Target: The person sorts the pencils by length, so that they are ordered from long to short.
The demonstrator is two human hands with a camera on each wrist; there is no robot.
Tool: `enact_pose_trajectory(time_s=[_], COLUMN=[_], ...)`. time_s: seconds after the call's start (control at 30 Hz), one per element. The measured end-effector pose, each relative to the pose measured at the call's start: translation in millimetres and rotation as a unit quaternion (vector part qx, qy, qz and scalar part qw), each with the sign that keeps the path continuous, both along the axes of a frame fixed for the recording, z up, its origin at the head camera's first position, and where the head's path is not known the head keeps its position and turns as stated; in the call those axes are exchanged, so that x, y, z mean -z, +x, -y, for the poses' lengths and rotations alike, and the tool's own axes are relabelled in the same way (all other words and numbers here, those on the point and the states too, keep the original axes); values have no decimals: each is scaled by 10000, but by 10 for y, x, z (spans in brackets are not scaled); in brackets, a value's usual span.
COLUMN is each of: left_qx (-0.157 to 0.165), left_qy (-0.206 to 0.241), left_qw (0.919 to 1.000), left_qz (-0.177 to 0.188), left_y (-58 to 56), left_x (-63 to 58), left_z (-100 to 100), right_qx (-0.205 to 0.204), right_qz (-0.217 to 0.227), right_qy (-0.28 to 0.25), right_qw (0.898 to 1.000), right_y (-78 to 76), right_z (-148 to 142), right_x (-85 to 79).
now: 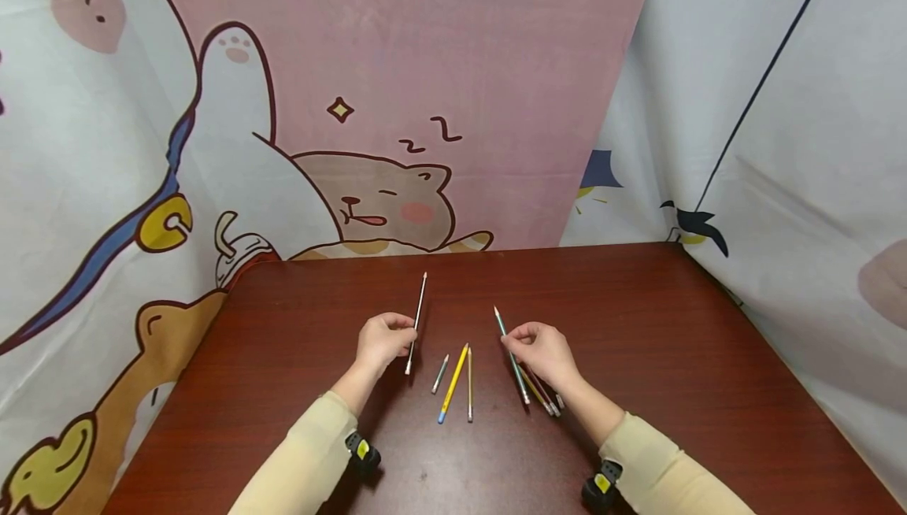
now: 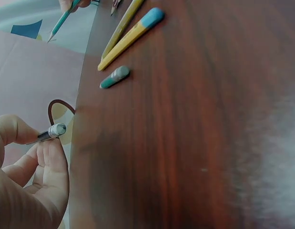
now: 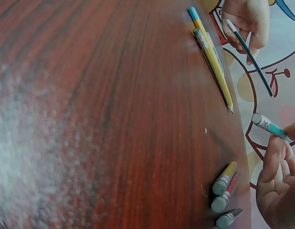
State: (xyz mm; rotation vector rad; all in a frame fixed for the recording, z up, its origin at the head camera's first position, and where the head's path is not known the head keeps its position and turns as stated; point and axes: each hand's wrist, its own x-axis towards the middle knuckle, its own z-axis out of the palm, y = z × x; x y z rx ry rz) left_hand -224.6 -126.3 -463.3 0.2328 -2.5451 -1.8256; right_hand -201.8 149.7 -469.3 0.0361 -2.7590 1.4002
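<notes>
My left hand [image 1: 383, 342] pinches a dark pencil [image 1: 420, 302] between thumb and fingers, its white eraser end toward me. In the left wrist view that eraser end [image 2: 57, 130] pokes out of the fingertips. A teal pencil [image 1: 519, 376] is pinched by my right hand [image 1: 547, 353], point facing away. Between the hands lie a short teal pencil [image 1: 441, 373], a yellow pencil with a blue end [image 1: 453, 383] and a thinner yellow pencil [image 1: 470, 385]. Partly hidden under the right hand, a yellow pencil [image 3: 225, 178], a red pencil [image 3: 233, 183] and a dark pencil [image 3: 229, 217] lie side by side.
The dark red-brown wooden table [image 1: 453, 472] carries all the loose pencils. Behind it hangs a pink cloth [image 1: 524, 105] with cartoon animals, and a white cloth [image 1: 801, 208] borders the right side. A black wrist camera [image 1: 364, 452] sits on the left sleeve, another [image 1: 601, 487] on the right.
</notes>
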Motion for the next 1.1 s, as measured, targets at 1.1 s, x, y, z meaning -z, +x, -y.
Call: enact_pose_trajectory(time_s=[1.1], left_qx=[-492], left_qy=[159], left_qw=[9975], left_qz=[472], left_y=[-446], left_x=[66], left_z=[-51], right_qx=[205], right_qz=[395], right_qy=[-1014], right_qw=[9939], right_y=[-90], right_z=[74], right_x=[10])
